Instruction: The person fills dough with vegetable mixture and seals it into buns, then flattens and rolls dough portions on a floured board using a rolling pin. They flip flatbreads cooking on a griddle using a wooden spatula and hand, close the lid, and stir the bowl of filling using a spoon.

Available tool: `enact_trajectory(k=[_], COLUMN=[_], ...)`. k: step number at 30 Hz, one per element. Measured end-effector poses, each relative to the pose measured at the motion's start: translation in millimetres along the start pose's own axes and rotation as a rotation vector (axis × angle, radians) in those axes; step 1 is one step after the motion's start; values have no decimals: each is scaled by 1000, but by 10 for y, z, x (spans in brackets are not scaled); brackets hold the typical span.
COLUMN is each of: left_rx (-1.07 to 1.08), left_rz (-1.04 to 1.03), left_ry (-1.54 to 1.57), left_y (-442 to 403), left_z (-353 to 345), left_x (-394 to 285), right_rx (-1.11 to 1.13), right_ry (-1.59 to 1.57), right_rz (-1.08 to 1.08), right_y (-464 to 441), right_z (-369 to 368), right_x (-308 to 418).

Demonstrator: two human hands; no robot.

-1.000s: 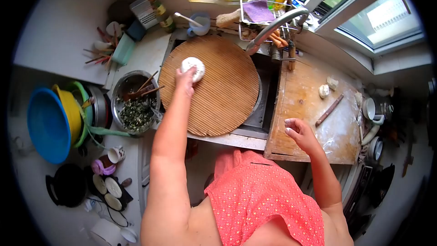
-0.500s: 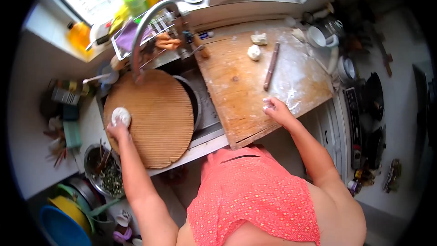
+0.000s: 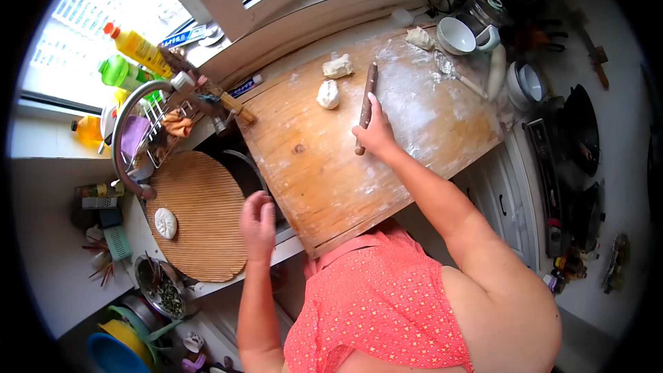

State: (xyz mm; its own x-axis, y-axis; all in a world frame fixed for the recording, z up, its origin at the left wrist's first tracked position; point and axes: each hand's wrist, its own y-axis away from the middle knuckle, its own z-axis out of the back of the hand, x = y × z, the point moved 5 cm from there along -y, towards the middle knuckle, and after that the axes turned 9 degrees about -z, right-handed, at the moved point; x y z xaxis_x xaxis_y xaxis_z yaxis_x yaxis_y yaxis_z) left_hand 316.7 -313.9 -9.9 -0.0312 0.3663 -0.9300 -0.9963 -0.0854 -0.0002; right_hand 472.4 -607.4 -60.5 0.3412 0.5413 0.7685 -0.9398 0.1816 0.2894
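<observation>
My right hand is closed around the lower part of a brown wooden rolling pin, which lies on a floured wooden board. Left of the pin sit a round ball of dough and a rougher lump of dough. A filled, pleated dough round rests on the ribbed round mat at left. Between mat and board, my left hand hangs in the air with nothing in it, its fingers loosely apart.
A curved tap arches over the sink behind the mat. At the board's far right corner stand a white bowl and another dough piece. A metal bowl of chopped greens is below the mat. Several bottles line the windowsill.
My left hand has let go of the dough round on the mat and moved right. My right hand has reached forward and taken hold of the rolling pin. The view has turned rightward.
</observation>
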Motion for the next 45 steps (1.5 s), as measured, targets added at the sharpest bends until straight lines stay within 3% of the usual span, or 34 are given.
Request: enact_trajectory(k=[1,2,4,6,7,9,12,14,15,16,18,22,25,28,31,33,35,37,41,45], left_rx=[117,147,178,54,42,0,-235,-424,-430,-451,-489,-531,-553,-544,-518,-492,-504,-471,-438,-434], left_rz=[10,6,10,129,138,421,502,542,544,556,588,605,592,603,587,563,575,570,579,592], left_ry=[-96,-35,15,462,455,795,804,733,723,691,625,565,578,552,551,475,459,436,399,378], left_y=[-59,-120,-248,-368,-402,-400,-351,-230,-169,-102,15,179,251,251,196,165,154,157,166,174], left_z=[-230,-476,-976,-1357,-1417,-1584,-1508,-1366,-1316,-1256,-1176,-1107,-1095,-1095,-1088,-1066,-1063,-1050,-1075,-1070], left_x=[-119,-216,-400,-490,-511,-456,-515,-455,-423,-384,-355,-277,-222,-202,-169,-133,-120,-16,116,152], right_rx=[23,220,258,355,408,701,774,341,200,204,-58,143,283,165,30,-115,-429,-498,-419,-330], right_ry=[-253,-319,-223,-144,-194,-204,32,28,134,222,312,461,550,270,108,139,410,525,548,464], right_rz=[83,-79,216,479,578,575,477,685,662,614,853,759,549,740,720,578,617,503,484,520], right_y=[93,247,442,686,764,823,439,-111,-385,-646,-1025,-1437,-1390,-976,-877,-1096,-1287,-1324,-1408,-1341], right_z=[98,190,259,357,340,313,367,313,309,333,196,-121,-64,289,846,1356,1918,2342,2549,2550], right_x=[140,139,146,261,290,324,467,523,625,784,837,663,527,363,146,-284,-656,-892,-1214,-1087])
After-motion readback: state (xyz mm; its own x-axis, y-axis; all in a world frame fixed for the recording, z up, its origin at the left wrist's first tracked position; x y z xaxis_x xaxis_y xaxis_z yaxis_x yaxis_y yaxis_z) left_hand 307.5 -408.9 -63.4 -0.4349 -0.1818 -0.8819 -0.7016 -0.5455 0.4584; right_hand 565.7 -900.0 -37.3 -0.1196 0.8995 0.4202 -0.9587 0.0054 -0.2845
